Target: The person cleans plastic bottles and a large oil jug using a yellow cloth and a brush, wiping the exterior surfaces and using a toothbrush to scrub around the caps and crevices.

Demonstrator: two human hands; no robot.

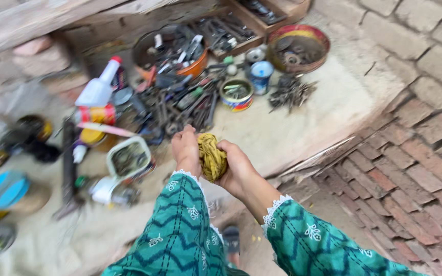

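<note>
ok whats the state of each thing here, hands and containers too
left hand: shut on the yellow cloth
right hand: shut on the yellow cloth
yellow cloth: bunched up between both hands
white bottle: red cap on, tilted
orange bowl: full of metal tools
small tin: open, upright
red-rimmed bowl: open, a few metal parts inside

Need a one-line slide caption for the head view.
Both hands, left hand and right hand, grip a bunched yellow cloth above a tool pile and tins.

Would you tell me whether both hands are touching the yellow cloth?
Touching. The head view shows the left hand and right hand pressed against either side of the bunched yellow cloth, with no gap.
</note>
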